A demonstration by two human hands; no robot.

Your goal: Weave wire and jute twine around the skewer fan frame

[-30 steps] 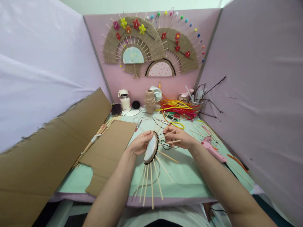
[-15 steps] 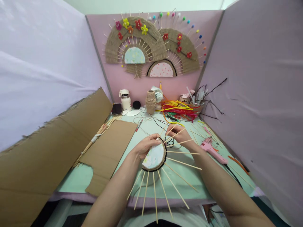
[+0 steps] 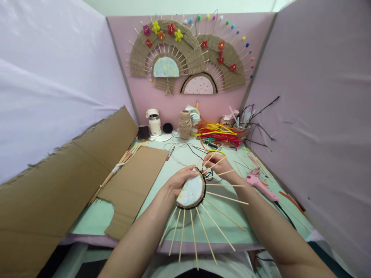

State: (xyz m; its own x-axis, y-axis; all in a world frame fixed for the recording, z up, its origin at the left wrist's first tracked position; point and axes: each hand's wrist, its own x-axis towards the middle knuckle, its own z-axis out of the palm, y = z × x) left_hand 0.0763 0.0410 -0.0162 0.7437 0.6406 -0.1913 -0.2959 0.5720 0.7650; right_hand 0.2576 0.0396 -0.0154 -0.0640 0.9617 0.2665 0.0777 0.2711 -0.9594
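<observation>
My left hand (image 3: 177, 180) grips the straight top edge of a half-round patterned card (image 3: 191, 192) with a dark cord rim and several thin wooden skewers (image 3: 205, 233) fanning out below and to the right. The piece is held above the mint-green table (image 3: 232, 220), its patterned face turned up toward me. My right hand (image 3: 219, 164) is just behind the piece, fingers pinched around the upper skewers and a thin black cord (image 3: 209, 177).
Cardboard sheets (image 3: 133, 181) and a bundle of skewers (image 3: 121, 168) lie to the left. A pink glue gun (image 3: 257, 183) lies to the right. At the back stand a twine spool (image 3: 184, 124), a white jar (image 3: 153, 122), coloured pipe cleaners (image 3: 220, 133) and twigs. Two finished fans (image 3: 185, 58) hang on the wall.
The piece turned from edge-on to face-up and dropped slightly lower. My right hand shifted back behind the upper skewers, keeping its pinch.
</observation>
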